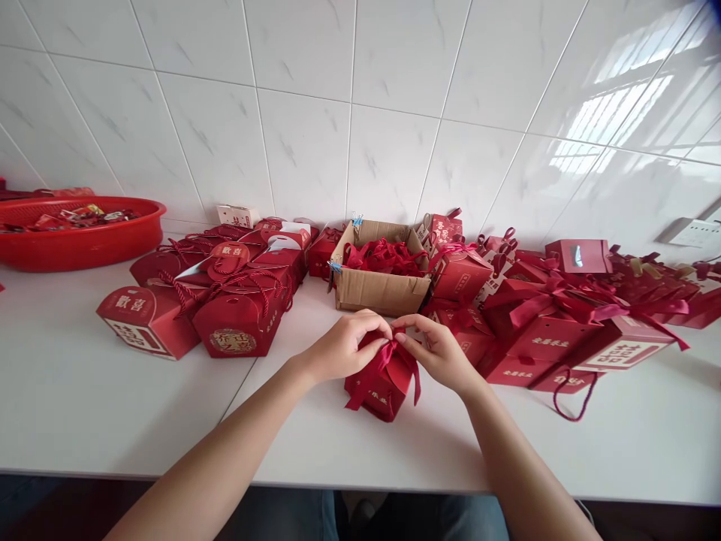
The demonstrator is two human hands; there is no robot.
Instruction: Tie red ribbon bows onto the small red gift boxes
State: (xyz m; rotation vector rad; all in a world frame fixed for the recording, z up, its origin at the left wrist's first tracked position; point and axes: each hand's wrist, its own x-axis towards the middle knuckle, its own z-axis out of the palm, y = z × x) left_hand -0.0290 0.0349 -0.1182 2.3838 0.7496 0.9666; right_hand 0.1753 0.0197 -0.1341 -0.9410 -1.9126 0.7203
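A small red gift box (378, 387) stands on the white table in front of me, with gold lettering on its near side. Dark red ribbon (386, 356) is gathered at its top, and its tails hang down both sides. My left hand (352, 344) pinches the ribbon from the left, thumb and fingers together. From the right, my right hand (436, 349) pinches it too, the fingertips of both hands almost meeting above the box. The exact fold between the fingertips is hidden.
A cardboard carton (383, 291) of red ribbons stands behind my hands. Red gift boxes with cords (236, 323) cluster on the left, and stacked ribboned boxes (541, 338) on the right. A red plastic basin (84, 244) of small wrapped pieces sits far left. The tiled wall (304, 143) closes the back.
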